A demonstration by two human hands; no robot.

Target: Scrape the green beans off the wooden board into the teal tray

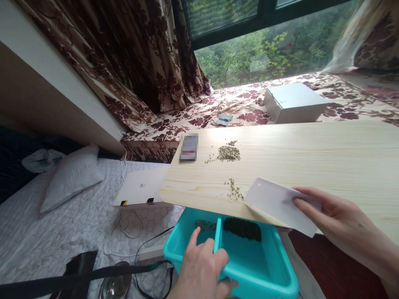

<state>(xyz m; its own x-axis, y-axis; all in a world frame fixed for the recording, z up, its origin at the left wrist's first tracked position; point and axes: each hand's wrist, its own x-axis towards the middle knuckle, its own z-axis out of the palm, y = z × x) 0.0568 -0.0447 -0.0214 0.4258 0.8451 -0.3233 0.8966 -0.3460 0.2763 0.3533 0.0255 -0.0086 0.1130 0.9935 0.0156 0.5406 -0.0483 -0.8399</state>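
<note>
Right hand (327,211) gripped the card (271,196), right of centre, long axis sloping down-right; nearest seeds (234,189) lay just off its left end, mid-frame. Left hand (204,263) grasped the tub (272,251), lower centre.

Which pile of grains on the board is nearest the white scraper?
The loose scatter near the front edge of the board, beside the white scraper in the right hand; the denser pile and small cluster behind it lie farther back.
</note>
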